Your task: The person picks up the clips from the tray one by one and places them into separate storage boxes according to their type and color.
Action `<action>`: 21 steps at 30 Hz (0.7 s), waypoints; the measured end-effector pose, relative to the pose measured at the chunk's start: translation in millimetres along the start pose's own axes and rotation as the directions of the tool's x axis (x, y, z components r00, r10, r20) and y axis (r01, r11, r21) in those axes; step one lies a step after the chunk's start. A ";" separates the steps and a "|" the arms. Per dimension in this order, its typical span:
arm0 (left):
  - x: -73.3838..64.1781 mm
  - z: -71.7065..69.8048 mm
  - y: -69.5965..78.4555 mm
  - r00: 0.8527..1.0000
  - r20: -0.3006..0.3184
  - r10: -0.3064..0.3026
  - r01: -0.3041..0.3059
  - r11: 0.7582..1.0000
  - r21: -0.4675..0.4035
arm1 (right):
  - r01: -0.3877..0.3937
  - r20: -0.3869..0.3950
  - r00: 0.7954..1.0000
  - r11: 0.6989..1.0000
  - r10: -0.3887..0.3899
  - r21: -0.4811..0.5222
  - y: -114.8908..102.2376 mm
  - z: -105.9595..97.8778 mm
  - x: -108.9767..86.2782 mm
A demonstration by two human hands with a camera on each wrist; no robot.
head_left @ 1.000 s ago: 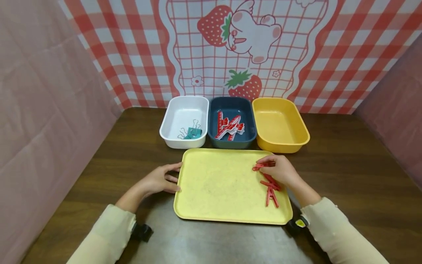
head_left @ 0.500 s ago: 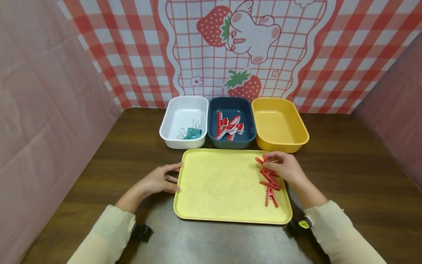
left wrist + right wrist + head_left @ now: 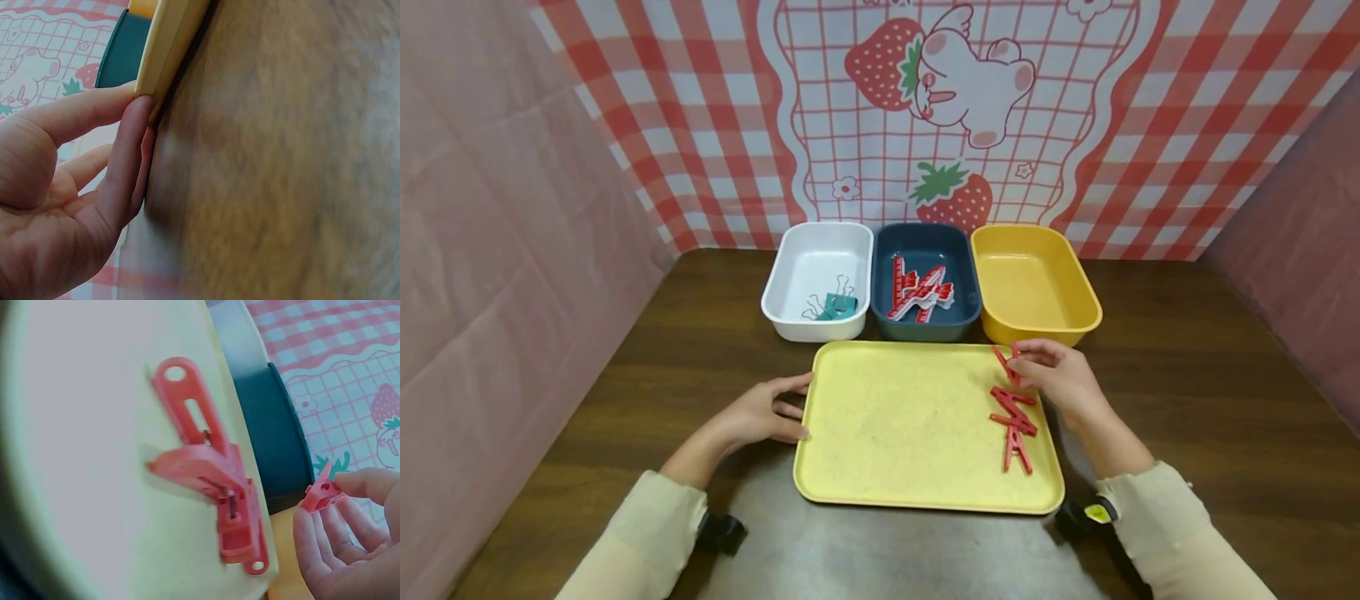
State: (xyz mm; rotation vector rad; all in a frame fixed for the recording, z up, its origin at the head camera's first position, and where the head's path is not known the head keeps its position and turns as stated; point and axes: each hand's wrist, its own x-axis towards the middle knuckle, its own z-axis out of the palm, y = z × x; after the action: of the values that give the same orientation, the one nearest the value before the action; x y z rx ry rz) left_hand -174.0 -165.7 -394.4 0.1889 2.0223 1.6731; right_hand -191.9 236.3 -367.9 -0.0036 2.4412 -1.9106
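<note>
A: What do you have hold of?

B: One red clothespin point(image 3: 317, 495), pinched between the thumb and fingers of your right hand point(image 3: 1060, 379). You have it over the far right corner of the yellow tray point(image 3: 902, 425).

A: How many more are there?

B: You can count three other red clothespins point(image 3: 1024, 425) down the tray's right side, though they overlap, so take that number with some care.

A: And your left hand point(image 3: 767, 412)?

B: Its fingers are spread along the tray's left edge, touching the rim.

A: Further out?

B: Three bins stand in a row beyond the tray: one white bin point(image 3: 805, 331), one blue bin point(image 3: 925, 331), one yellow bin point(image 3: 1037, 321). The white one holds what look like two teal binder clips point(image 3: 838, 306). The blue one holds several red-and-white clips point(image 3: 917, 293), too tangled for you to count surely.

A: What do your wrist views add?

B: Your right one shows metal springs point(image 3: 232, 503) on the tray's clothespins, too small to make out from your head. Your left one shows the tray's outer side up close. Only your head view shows what lies in the white and blue bins, and both your cream sleeves point(image 3: 1165, 517).
</note>
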 end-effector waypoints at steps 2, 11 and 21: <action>-0.2 0.1 -0.4 1.000 0.000 -0.003 0.003 1.000 0.001 | -0.005 -0.006 1.000 1.000 0.005 0.027 -2.0 -1.1 0.7; 0.7 -0.1 -1.2 1.000 0.005 0.004 -0.004 1.000 -0.006 | 0.020 -0.085 0.996 0.998 -0.015 0.058 -11.7 -10.9 10.9; 0.8 -0.5 -0.2 1.000 0.007 -0.007 0.007 1.000 -0.014 | -0.005 -0.200 0.980 0.996 0.022 0.087 -25.5 -15.9 26.5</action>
State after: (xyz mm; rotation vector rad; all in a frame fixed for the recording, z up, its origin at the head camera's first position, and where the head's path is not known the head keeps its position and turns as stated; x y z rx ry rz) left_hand -174.9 -165.8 -394.8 0.1824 2.0029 1.6798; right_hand -219.5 244.9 -340.1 0.2192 2.4686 -2.1038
